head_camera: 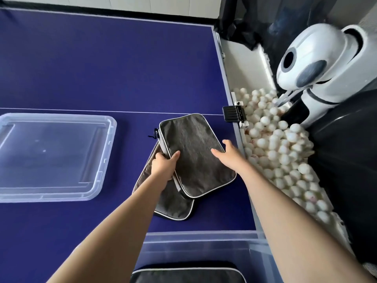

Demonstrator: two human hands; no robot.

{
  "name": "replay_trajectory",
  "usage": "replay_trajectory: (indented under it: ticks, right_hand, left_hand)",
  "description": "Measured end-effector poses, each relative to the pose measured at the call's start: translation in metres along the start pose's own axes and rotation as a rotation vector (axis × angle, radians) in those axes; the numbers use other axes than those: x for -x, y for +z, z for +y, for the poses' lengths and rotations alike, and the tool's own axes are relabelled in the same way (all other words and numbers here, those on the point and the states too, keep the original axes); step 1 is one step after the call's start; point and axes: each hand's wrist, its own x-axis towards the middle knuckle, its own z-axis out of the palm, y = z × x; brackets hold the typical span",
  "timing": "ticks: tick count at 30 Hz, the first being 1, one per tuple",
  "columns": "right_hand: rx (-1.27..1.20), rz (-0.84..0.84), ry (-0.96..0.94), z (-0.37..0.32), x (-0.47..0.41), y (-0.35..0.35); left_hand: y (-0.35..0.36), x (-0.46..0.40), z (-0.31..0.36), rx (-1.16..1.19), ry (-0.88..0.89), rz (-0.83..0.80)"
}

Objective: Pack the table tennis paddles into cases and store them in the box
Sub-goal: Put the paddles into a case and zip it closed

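A: Two grey cases overlap near the table's (81,58) right edge. Left hand (163,163) grips the upper case (195,152); right hand (226,154) hovers, fingers spread.

B: Surroundings: lid (51,156) at left, balls (285,148) beyond the edge. Lower case (173,205) half covered; box (204,248) with another case (183,276) cut off.

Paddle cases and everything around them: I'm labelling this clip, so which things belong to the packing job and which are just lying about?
Part of the job:
- top case, gripped by the left hand, with the right hand open over it
- second case underneath
- clear box holding another case
- box lid

Lying about:
- white balls
- ball machine
- black clamp
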Motion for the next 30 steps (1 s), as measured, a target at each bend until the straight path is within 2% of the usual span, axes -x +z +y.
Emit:
replay_trajectory:
  ticks: [5,13,22,30]
  right_hand:
    - [-0.027,0.021,0.012,0.006,-0.013,0.010]
    - [-0.208,0.022,0.014,0.004,0.008,0.001]
    - [-0.348,0.190,-0.180,-0.045,0.074,-0.030]
    - [-0.481,0.299,-0.395,-0.094,0.163,-0.036]
  left_hand:
    - [0.011,-0.002,-0.001,-0.041,0.008,0.067]
    - [0.001,0.018,0.009,0.164,0.057,0.022]
    - [-0.046,0.079,0.034,0.340,0.264,0.033]
    - [-0.114,0.162,0.030,0.638,0.456,0.057]
